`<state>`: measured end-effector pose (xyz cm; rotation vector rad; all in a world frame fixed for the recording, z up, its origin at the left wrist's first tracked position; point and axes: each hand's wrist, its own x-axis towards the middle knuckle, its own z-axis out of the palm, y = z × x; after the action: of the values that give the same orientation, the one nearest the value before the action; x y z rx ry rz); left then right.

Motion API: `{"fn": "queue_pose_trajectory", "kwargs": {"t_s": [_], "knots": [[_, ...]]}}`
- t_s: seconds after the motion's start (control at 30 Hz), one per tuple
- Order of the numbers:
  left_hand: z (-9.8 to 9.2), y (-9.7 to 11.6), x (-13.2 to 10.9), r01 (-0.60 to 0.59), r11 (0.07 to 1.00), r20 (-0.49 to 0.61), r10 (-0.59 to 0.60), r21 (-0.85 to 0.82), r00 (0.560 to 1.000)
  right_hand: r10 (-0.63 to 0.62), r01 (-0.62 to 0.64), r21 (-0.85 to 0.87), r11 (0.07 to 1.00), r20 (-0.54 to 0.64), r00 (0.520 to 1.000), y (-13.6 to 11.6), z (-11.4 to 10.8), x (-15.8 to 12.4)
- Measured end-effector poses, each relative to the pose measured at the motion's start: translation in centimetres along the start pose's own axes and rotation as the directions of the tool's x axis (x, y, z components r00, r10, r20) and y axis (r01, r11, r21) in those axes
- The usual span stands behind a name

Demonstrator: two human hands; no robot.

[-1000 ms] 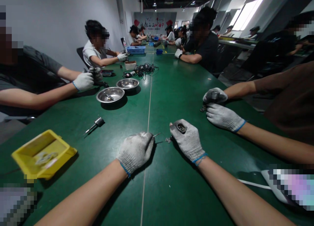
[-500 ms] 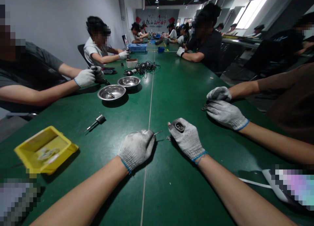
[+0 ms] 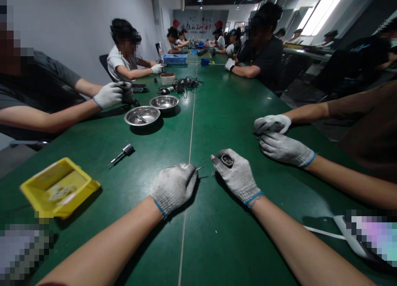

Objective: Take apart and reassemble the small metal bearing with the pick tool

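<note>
My left hand [image 3: 174,186], in a white knit glove, is closed around a thin metal pin-like rod [image 3: 201,167], whose tip points right past the fingers. Across the seam line my right hand [image 3: 235,174], also gloved, curls around a round dark metal part [image 3: 227,160] with an open, ringed face turned upward. Most of that part is hidden by the fingers. Beside the right fingers, small metal rings [image 3: 213,174] lie on the green table [image 3: 204,253]. The rod and the round part are apart.
A metal tool with a cylindrical head [image 3: 122,153] lies at left, near a yellow bin [image 3: 60,189] of small pale pieces. Two steel bowls [image 3: 142,116] and tangled cables [image 3: 187,84] are farther off. A co-worker's gloved hands [image 3: 283,147] work at right, near a phone-like device [image 3: 356,236].
My hands keep almost the same pose, and the whole view shifts slightly. The co-worker's hands at right have moved a little left and closer together.
</note>
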<state>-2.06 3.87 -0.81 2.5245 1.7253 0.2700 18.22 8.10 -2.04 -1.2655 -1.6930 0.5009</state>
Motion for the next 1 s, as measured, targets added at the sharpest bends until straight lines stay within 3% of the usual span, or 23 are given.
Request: {"fn": "queue_pose_trajectory", "kwargs": {"t_s": [1.0], "knots": [[-0.01, -0.02, -0.02, -0.005, 1.0, -0.004, 0.005, 0.015, 1.0, -0.021, 0.021, 0.007, 1.0, 0.041, 0.999, 0.15, -0.07, -0.06]]}}
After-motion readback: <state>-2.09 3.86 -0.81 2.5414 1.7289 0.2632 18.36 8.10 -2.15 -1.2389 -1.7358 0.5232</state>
